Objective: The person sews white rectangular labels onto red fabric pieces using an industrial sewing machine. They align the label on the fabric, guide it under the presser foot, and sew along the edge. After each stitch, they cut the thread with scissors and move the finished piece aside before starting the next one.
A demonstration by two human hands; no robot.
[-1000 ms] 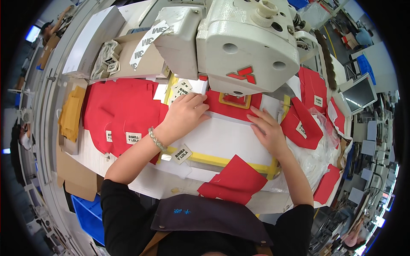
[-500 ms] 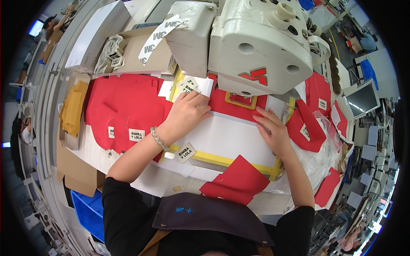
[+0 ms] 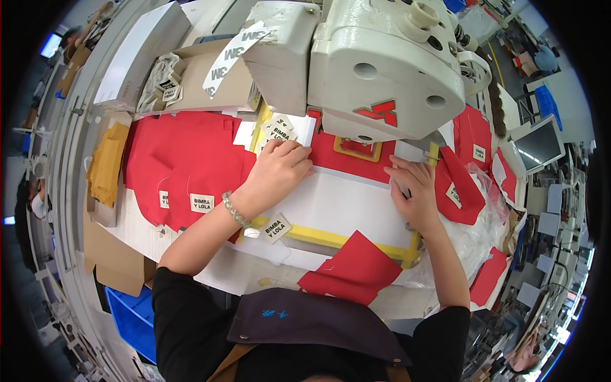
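Observation:
A red fabric piece [image 3: 325, 150] lies on the white work plate [image 3: 331, 197] under the sewing machine head [image 3: 388, 76], with a yellow-edged clamp frame [image 3: 357, 150] over it. At its left side my left hand [image 3: 280, 170] rests with bent fingers, touching down beside a few cream printed labels [image 3: 279, 129]. My right hand [image 3: 415, 191] is at the fabric's right end, fingers curled in; a small dark thing shows partly in it, too hidden to name. Another cream label [image 3: 275, 228] lies below my left wrist.
Stacked red pieces [image 3: 184, 159] lie left, some with labels. More red pieces [image 3: 458, 188] and clear plastic [image 3: 464, 254] are at right. One folded red piece [image 3: 352, 270] lies in front. Behind stands a cardboard box [image 3: 210, 70] of labels; yellow pieces [image 3: 108, 162] fill a box at left.
My right hand has shifted slightly right along the fabric's edge, and its fingers have curled in from a wider spread. My left hand has hardly moved.

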